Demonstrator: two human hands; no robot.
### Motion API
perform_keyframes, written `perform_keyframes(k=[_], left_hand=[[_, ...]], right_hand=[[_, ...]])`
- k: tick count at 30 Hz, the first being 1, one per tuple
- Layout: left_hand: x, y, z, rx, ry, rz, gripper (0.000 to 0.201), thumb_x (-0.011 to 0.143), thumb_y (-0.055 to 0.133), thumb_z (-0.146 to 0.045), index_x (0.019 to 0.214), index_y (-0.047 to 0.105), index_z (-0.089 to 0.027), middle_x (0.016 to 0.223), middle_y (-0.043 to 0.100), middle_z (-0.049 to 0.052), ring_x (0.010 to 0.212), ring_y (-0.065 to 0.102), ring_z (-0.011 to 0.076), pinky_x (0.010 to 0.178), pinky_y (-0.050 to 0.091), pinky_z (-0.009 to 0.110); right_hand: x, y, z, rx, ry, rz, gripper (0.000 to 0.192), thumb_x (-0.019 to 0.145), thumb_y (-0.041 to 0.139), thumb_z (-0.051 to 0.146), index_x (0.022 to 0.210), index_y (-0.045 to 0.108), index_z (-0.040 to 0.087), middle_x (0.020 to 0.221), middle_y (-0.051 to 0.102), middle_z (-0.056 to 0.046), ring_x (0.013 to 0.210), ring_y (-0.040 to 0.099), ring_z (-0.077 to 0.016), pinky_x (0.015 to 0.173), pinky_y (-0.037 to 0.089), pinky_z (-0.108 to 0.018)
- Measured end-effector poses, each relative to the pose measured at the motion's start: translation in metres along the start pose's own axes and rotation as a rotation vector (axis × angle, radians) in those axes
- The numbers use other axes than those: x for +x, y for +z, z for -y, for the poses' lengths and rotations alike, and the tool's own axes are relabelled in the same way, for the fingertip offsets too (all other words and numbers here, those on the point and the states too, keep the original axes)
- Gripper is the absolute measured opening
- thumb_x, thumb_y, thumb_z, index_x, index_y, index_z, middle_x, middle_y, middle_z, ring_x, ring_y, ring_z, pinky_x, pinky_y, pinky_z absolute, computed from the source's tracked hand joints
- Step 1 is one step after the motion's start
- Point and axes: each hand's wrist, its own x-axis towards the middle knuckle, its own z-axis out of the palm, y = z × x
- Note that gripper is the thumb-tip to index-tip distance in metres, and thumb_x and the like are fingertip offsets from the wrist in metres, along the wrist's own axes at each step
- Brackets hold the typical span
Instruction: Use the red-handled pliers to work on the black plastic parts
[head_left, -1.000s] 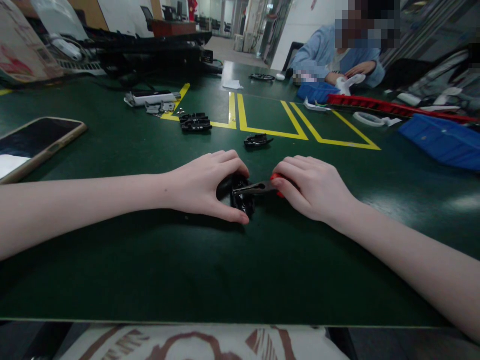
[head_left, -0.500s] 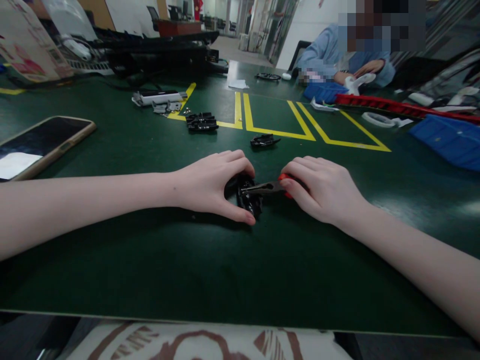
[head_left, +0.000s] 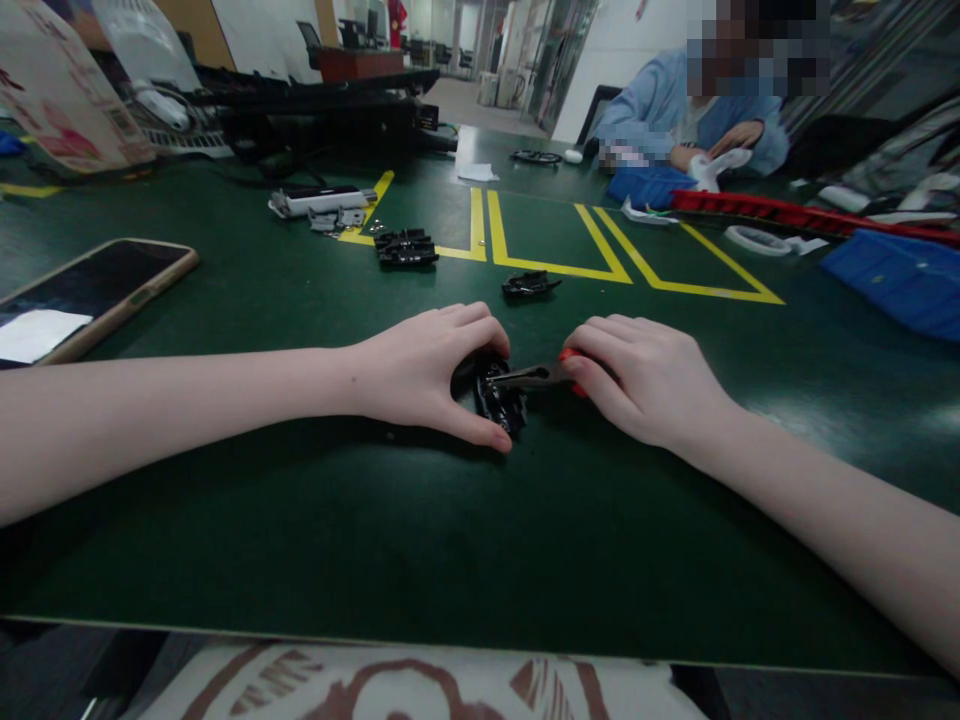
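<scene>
My left hand (head_left: pixel 424 370) rests on the green table (head_left: pixel 375 520) and grips a small black plastic part (head_left: pixel 501 402) between thumb and fingers. My right hand (head_left: pixel 645 375) is closed around the red handles of a pair of pliers (head_left: pixel 534 376). The metal jaws of the pliers reach left onto the top of the black part. Most of the handles are hidden under my fingers.
A phone (head_left: pixel 90 295) lies at the left. Further black parts (head_left: pixel 406 248) (head_left: pixel 529 285) and a white piece (head_left: pixel 319 200) sit near the yellow tape lines (head_left: pixel 555 240). Blue bins (head_left: pixel 896 275), a red strip (head_left: pixel 787 213) and a seated person's hands (head_left: pixel 720 150) are at the back right.
Both hands stay on the black part and the pliers. The view has shifted slightly, so everything sits a little further right in the picture.
</scene>
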Motion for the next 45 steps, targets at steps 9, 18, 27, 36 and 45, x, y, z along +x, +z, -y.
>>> perform_keyframes(k=[9, 18, 27, 36, 45], left_hand=[[0.000, 0.000, 0.000, -0.009, -0.005, 0.001, 0.070, 0.069, 0.076, -0.066, 0.117, 0.060, -0.017, 0.117, 0.060, 0.010, 0.103, 0.058, 0.0262, 0.088, 0.048, 0.036], [0.000, -0.001, 0.002, -0.059, -0.009, 0.012, 0.074, 0.070, 0.075, -0.065, 0.123, 0.059, -0.016, 0.122, 0.059, 0.012, 0.106, 0.059, 0.0275, 0.085, 0.050, 0.036], [0.001, 0.001, 0.002, -0.010, 0.028, -0.014, 0.069, 0.073, 0.076, -0.060, 0.122, 0.060, -0.014, 0.118, 0.059, 0.010, 0.101, 0.060, 0.0233, 0.084, 0.051, 0.032], [0.000, 0.000, 0.000, 0.077, 0.042, -0.032, 0.071, 0.077, 0.073, -0.061, 0.130, 0.060, -0.014, 0.115, 0.062, 0.010, 0.100, 0.062, 0.0236, 0.081, 0.050, 0.031], [0.000, -0.001, 0.000, 0.096, 0.055, -0.038, 0.071, 0.076, 0.074, -0.061, 0.128, 0.064, -0.014, 0.110, 0.064, 0.009, 0.095, 0.063, 0.0225, 0.078, 0.051, 0.031]], right_hand=[[0.001, 0.000, 0.002, -0.005, 0.000, 0.029, 0.042, 0.101, 0.029, 0.041, 0.081, 0.059, 0.020, 0.077, 0.066, -0.007, 0.070, 0.057, -0.0207, 0.063, 0.037, -0.033], [0.003, -0.003, 0.003, -0.052, 0.001, 0.036, 0.045, 0.102, 0.028, 0.042, 0.082, 0.061, 0.019, 0.078, 0.067, -0.008, 0.072, 0.059, -0.0211, 0.064, 0.037, -0.033], [0.001, -0.003, -0.002, -0.123, -0.024, -0.005, 0.042, 0.102, 0.028, 0.036, 0.082, 0.062, 0.019, 0.079, 0.069, -0.008, 0.072, 0.058, -0.0213, 0.063, 0.035, -0.034], [0.002, -0.001, -0.009, -0.181, -0.109, -0.096, 0.042, 0.100, 0.031, 0.031, 0.083, 0.068, 0.019, 0.082, 0.072, -0.008, 0.088, 0.061, -0.0263, 0.094, 0.039, -0.045], [0.001, 0.001, -0.005, -0.202, -0.099, -0.097, 0.038, 0.099, 0.035, 0.029, 0.085, 0.069, 0.021, 0.084, 0.073, -0.008, 0.092, 0.062, -0.0268, 0.099, 0.036, -0.050]])
